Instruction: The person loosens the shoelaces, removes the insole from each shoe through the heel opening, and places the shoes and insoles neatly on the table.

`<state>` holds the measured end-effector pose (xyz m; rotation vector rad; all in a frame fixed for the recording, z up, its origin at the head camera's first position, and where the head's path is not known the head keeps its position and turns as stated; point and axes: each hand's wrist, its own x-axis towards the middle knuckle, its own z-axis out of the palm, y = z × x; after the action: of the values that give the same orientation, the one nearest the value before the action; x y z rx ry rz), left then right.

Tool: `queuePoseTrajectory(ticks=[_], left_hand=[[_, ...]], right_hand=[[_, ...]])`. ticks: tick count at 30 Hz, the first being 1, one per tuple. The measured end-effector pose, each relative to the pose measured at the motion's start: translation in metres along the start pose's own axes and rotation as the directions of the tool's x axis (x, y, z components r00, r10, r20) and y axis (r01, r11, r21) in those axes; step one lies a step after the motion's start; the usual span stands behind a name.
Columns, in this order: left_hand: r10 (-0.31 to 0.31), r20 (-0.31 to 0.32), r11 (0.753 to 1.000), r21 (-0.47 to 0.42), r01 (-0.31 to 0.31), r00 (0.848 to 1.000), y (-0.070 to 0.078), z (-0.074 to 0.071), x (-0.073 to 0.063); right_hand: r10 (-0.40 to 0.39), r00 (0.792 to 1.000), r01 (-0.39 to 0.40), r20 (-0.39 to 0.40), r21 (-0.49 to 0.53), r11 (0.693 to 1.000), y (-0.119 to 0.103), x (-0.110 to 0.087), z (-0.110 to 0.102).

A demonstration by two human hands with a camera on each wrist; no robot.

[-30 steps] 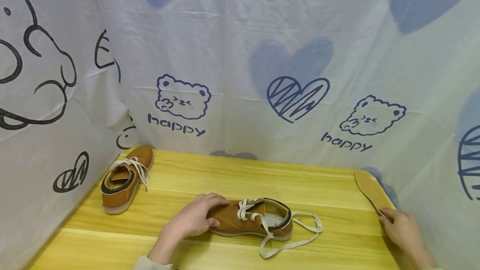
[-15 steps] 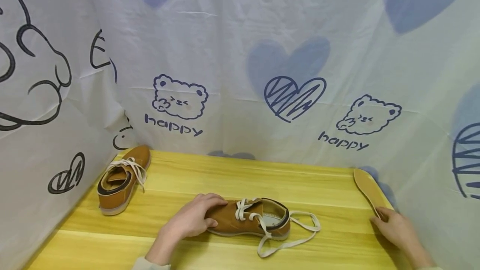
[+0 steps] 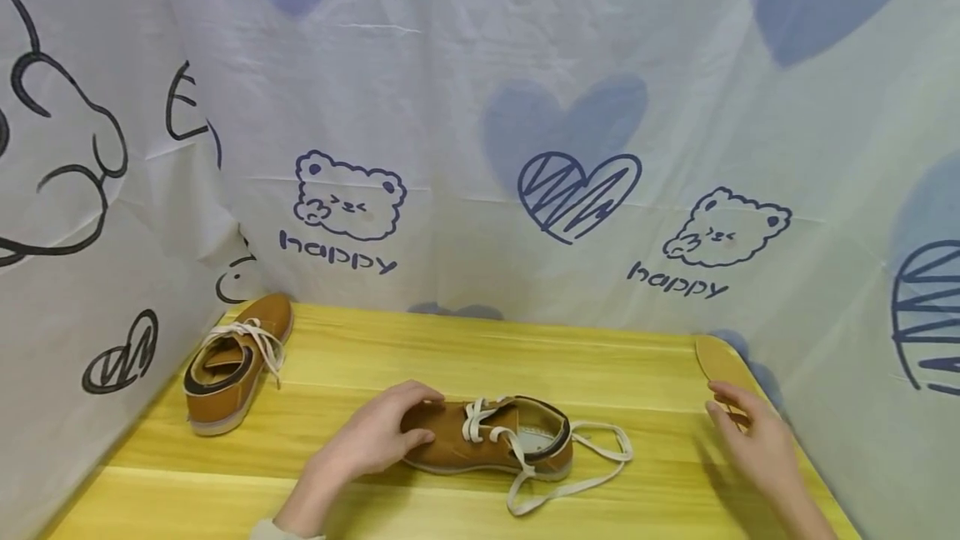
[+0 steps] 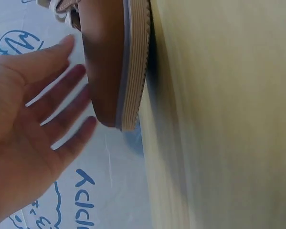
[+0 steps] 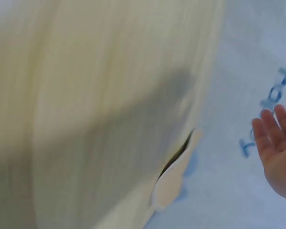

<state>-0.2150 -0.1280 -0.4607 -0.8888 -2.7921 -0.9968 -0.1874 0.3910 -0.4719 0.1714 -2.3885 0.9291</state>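
creased white cloth (image 3: 442,98) hangs behind a smooth, wood-grained yellow table (image 3: 480,357). mid-table, a smooth brown shoe (image 3: 483,450), its sole (image 4: 136,62) ridged, lies crosswise, toe pointing left. a thin, round-ended tan insole (image 3: 712,354) runs along the right edge, away from the person. the left hand (image 3: 375,433) has fingers loosely spread about the toe; the right hand (image 3: 761,444), fingers loose, holds nothing beside the insole.

The nearer shoe (image 3: 487,450) is brown, laces (image 3: 472,423) cream — table (image 3: 480,357) streaky yellow.
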Motion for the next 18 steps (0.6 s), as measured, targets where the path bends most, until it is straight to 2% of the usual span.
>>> queuePoseTrajectory(ticks=[5,9,14,18], left_hand=[[0.024,-0.105,0.999,-0.044,-0.029,0.994,0.012,0.006,-0.001],[0.071,-0.15,0.996,-0.042,-0.078,0.986,0.022,0.014,-0.001],[0.146,-0.154,0.989,-0.001,-0.148,0.977,0.031,0.022,0.0],[0.19,-0.126,0.981,0.053,-0.185,0.974,0.035,0.026,0.001]], right_hand=[[-0.113,0.994,0.113,-0.011,0.122,0.986,-0.034,0.0,0.02],[-0.175,0.984,0.163,0.039,0.216,0.963,-0.055,-0.002,0.037],[-0.273,0.951,0.222,0.143,0.295,0.929,-0.074,-0.005,0.058],[-0.342,0.912,0.256,0.225,0.338,0.906,-0.087,-0.007,0.075]])
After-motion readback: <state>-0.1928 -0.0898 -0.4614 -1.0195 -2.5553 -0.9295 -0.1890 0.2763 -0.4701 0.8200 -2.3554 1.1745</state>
